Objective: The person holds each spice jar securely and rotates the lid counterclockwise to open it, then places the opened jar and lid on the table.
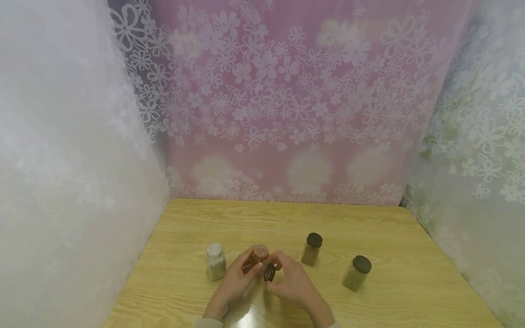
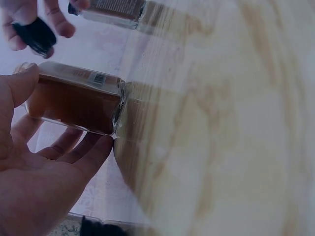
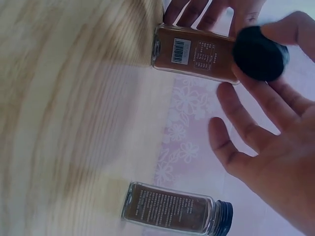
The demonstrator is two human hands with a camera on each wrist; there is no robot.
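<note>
My left hand (image 1: 238, 279) grips a glass spice jar (image 2: 74, 101) of reddish-brown powder, which stands upright on the table. The jar's perforated shaker top (image 1: 260, 251) is uncovered in the head view. Just to its right, my right hand (image 1: 290, 281) pinches a black screw cap (image 3: 261, 53) between thumb and fingers, tilted on edge and apart from the jar's mouth. A barcode label shows on the jar's side in the right wrist view. Left of my left hand stands a jar of pale contents (image 1: 216, 263), its white shaker top bare.
A black-capped jar of brown powder (image 1: 311, 249) stands behind and right of my right hand. Farther right is another black-capped jar (image 1: 356, 274) with greenish-brown contents. A dark round item (image 1: 225, 310) is partly hidden by my left wrist. Floral curtains enclose the wooden table (image 1: 389, 237).
</note>
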